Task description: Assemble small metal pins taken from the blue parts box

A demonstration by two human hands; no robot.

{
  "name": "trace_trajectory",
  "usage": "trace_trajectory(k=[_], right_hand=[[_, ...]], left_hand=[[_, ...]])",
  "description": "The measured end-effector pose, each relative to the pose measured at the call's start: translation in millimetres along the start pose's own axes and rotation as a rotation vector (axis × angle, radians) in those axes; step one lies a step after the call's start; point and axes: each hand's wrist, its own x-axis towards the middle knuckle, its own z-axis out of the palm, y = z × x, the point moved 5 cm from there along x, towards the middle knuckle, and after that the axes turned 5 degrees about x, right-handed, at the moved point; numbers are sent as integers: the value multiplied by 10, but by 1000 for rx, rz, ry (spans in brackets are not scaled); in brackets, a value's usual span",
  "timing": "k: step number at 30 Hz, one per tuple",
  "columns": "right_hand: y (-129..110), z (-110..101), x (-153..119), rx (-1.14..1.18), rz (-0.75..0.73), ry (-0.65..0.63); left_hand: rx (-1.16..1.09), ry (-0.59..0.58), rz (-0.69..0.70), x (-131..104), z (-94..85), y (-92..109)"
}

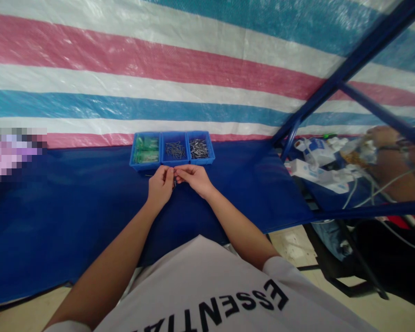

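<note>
My left hand (160, 185) and my right hand (196, 179) meet fingertip to fingertip just in front of three blue bins. Both are closed in a pinch. A thin metal pin (148, 175) pokes out to the left of my left hand, and a small dark metal end shows below the touching fingertips. What the right fingers pinch is too small to make out. Green and clear small pieces fill the left bin (133, 159). Long thin metal pins (175, 150) lie loose in the middle bin (174, 162). Shorter shiny metal pieces (199, 149) are heaped in the right bin (202, 161).
A blue cover lies over the table (90, 198), backed by a striped plastic sheet (193, 64). Blue frame bars (311, 101) rise on the right. Beyond them are white boxes (306, 170), cables and another person's arm (394, 166). A pixelated patch covers the far left.
</note>
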Motion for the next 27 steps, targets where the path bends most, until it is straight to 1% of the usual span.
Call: trace_trajectory(k=[4, 9, 12, 14, 16, 17, 19, 21, 23, 25, 27], right_hand=[[3, -39, 12, -15, -19, 44], [-12, -55, 7, 48, 9, 35], [-75, -35, 3, 110, -50, 5], [-117, -21, -3, 82, -108, -21], [-149, -22, -15, -59, -173, -21], [-166, -25, -26, -181, -214, -13], [-193, -8, -56, -499, -311, -24], [-183, 52, -94, -821, -403, -103], [-136, 114, -128, -1056, -465, -195], [-87, 139, -142, -1201, -487, -229], [-53, 140, -137, -1270, -480, -231]], left_hand=[[-29, -13, 2, 0, 22, -15], [-86, 2, -8, -5, 18, -20], [-114, 35, -8, 0, 9, -24], [-115, 58, -15, 8, 6, -36], [-111, 73, -18, 14, 7, -49], [-110, 78, -18, 17, 7, -56], [-107, 85, -18, 19, 7, -71], [-99, 108, -17, 19, -5, -88], [-87, 140, -13, 19, -20, -105], [-77, 154, -4, 20, -25, -116], [-73, 150, 1, 23, -19, -121]])
